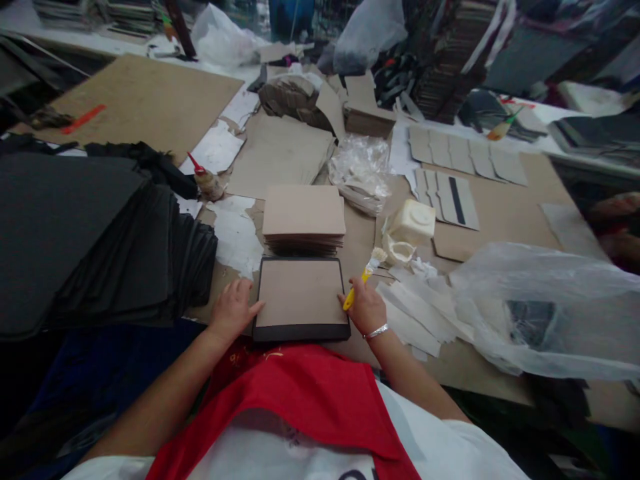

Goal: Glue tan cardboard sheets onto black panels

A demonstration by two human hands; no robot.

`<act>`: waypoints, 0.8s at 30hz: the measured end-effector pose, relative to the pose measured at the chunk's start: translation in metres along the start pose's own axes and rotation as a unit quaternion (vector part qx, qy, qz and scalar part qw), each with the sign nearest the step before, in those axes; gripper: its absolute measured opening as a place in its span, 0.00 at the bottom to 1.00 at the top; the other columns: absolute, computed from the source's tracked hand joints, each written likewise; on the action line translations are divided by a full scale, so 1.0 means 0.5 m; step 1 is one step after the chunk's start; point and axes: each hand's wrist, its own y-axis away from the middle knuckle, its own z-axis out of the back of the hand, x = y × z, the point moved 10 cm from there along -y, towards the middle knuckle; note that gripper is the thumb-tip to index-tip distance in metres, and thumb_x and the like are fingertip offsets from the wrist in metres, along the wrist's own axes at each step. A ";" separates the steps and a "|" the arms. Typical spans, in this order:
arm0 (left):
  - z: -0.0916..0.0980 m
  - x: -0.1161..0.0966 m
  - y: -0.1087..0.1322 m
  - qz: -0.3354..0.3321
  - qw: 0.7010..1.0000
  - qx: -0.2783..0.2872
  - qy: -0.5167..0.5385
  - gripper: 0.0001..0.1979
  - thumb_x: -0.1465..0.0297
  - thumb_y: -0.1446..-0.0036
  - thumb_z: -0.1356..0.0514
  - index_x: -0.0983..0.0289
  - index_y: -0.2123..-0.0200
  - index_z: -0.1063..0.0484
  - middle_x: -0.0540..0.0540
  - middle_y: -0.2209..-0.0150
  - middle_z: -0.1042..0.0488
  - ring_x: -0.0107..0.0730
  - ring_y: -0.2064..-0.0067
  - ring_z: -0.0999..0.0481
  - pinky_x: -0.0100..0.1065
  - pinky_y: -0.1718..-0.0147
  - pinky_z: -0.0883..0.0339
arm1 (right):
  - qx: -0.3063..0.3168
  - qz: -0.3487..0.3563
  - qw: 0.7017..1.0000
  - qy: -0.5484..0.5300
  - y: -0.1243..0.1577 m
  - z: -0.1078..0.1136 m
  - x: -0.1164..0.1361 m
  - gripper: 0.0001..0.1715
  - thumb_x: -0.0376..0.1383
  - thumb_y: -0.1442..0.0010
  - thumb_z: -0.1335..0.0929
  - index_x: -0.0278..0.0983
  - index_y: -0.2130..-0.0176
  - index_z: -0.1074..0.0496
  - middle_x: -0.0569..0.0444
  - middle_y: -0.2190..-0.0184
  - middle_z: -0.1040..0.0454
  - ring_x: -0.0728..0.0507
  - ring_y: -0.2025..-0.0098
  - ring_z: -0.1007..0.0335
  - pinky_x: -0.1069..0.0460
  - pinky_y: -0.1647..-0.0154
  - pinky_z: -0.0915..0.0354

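Observation:
A tan cardboard sheet (303, 291) lies on a slightly larger black panel (303, 333), right in front of my body. My left hand (233, 308) rests flat by the panel's left edge, fingers apart, with the thumb at or close to that edge. On the other side, my right hand (368, 308) is closed around a yellow-handled paintbrush (361, 280), bristles pointing up and away. The thumb of that hand is by the panel's right edge. Just behind the panel stands a stack of tan cardboard pieces (304, 212).
A tall pile of black sheets (65, 233) covers the left side. A glue bottle with a red nozzle (206, 175) stands behind it. On the right are a cut-open white plastic container (411, 223), paper strips (415, 317) and a clear plastic bag (560, 300). Grey cut pieces (467, 153) lie farther back.

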 end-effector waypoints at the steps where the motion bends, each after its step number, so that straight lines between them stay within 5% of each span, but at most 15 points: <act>1: 0.015 -0.035 -0.001 -0.043 0.999 -0.024 -0.021 0.15 0.65 0.49 0.41 0.64 0.58 0.32 0.61 0.58 0.28 0.43 0.56 0.31 0.40 0.57 0.37 | -0.017 0.017 1.000 -0.003 -0.003 0.016 0.003 0.19 0.43 0.43 0.34 0.35 0.54 0.34 0.46 0.67 0.26 0.42 0.68 0.30 0.52 0.69 0.41; 5: 0.010 -0.184 0.005 -0.211 0.976 -0.051 0.009 0.16 0.69 0.44 0.45 0.62 0.52 0.33 0.59 0.48 0.32 0.43 0.45 0.37 0.42 0.47 0.42 | -0.091 0.041 0.986 -0.130 -0.018 0.104 0.006 0.23 0.48 0.40 0.38 0.34 0.53 0.33 0.49 0.71 0.26 0.45 0.72 0.31 0.52 0.70 0.39; 8: -0.039 -0.231 0.004 -0.255 0.966 -0.036 0.033 0.18 0.63 0.44 0.43 0.60 0.50 0.33 0.58 0.46 0.33 0.44 0.44 0.38 0.45 0.45 0.45 | -0.066 0.013 0.939 -0.338 -0.054 0.133 0.019 0.27 0.50 0.37 0.44 0.35 0.49 0.35 0.55 0.77 0.29 0.50 0.79 0.36 0.54 0.76 0.40; 13: -0.091 -0.216 0.004 -0.248 0.966 -0.032 0.066 0.21 0.59 0.44 0.44 0.59 0.49 0.33 0.57 0.45 0.33 0.42 0.43 0.39 0.46 0.43 0.48 | 0.139 -0.010 0.812 -0.567 -0.132 0.041 0.171 0.26 0.54 0.42 0.40 0.35 0.63 0.31 0.59 0.81 0.32 0.52 0.85 0.40 0.57 0.85 0.44; 17: -0.088 -0.212 0.006 -0.252 0.963 -0.034 0.087 0.21 0.59 0.44 0.43 0.61 0.49 0.32 0.59 0.45 0.33 0.44 0.42 0.40 0.47 0.42 0.48 | 0.175 -0.023 0.795 -0.580 -0.171 -0.031 0.263 0.17 0.48 0.48 0.34 0.37 0.67 0.33 0.61 0.84 0.33 0.52 0.86 0.40 0.57 0.87 0.45; 20: -0.087 -0.216 0.008 -0.253 0.963 -0.025 0.092 0.22 0.59 0.44 0.44 0.63 0.49 0.32 0.61 0.45 0.33 0.45 0.42 0.41 0.47 0.43 0.48 | 0.162 -0.039 0.814 -0.557 -0.178 -0.048 0.242 0.13 0.45 0.48 0.34 0.37 0.69 0.33 0.62 0.85 0.34 0.53 0.87 0.41 0.58 0.87 0.44; 24: -0.094 -0.213 0.007 -0.247 0.966 -0.025 0.070 0.21 0.59 0.42 0.46 0.61 0.48 0.32 0.59 0.44 0.34 0.45 0.42 0.40 0.48 0.42 0.49 | 0.110 -0.074 0.847 -0.515 -0.162 -0.020 0.097 0.14 0.45 0.49 0.34 0.36 0.69 0.32 0.62 0.86 0.35 0.53 0.87 0.42 0.58 0.88 0.44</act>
